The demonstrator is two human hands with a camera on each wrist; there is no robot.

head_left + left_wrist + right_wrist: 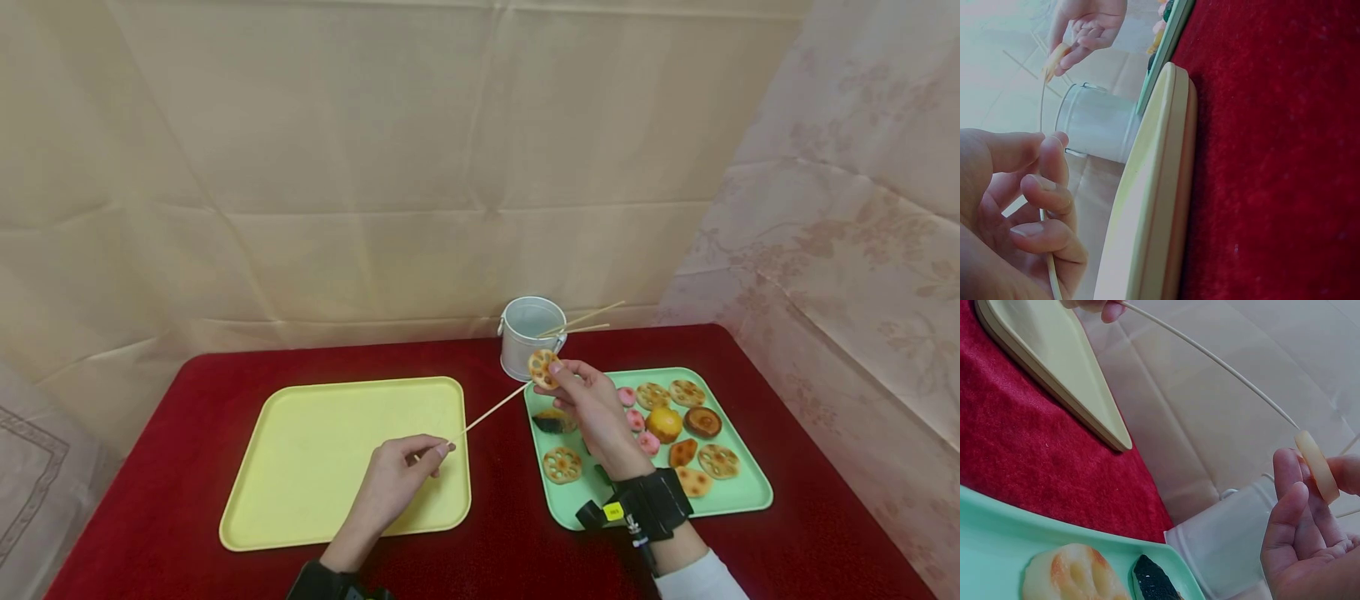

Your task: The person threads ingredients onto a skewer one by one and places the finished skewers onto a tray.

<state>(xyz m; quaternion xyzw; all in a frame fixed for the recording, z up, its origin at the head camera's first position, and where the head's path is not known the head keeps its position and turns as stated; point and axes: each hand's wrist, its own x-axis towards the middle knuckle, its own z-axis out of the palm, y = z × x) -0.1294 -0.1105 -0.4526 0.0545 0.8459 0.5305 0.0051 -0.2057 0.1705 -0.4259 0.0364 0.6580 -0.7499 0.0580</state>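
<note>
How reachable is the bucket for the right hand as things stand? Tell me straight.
Probably yes: the right hand is near the bucket, and the way looks fairly free. It pinches a lotus slice, though, so it would likely need to set that down before gripping.

Left tray (pixel 330 450), food pieces (pixel 664 425) on right tray (pixel 742 494), bucket (pixel 517 350) behind its left corner, skewers (pixel 592 315) inside

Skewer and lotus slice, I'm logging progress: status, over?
Left hand pinches skewer. Right hand holds lotus slice at skewer's far end. Piercing unclear. Nothing visibly in the way.
</note>
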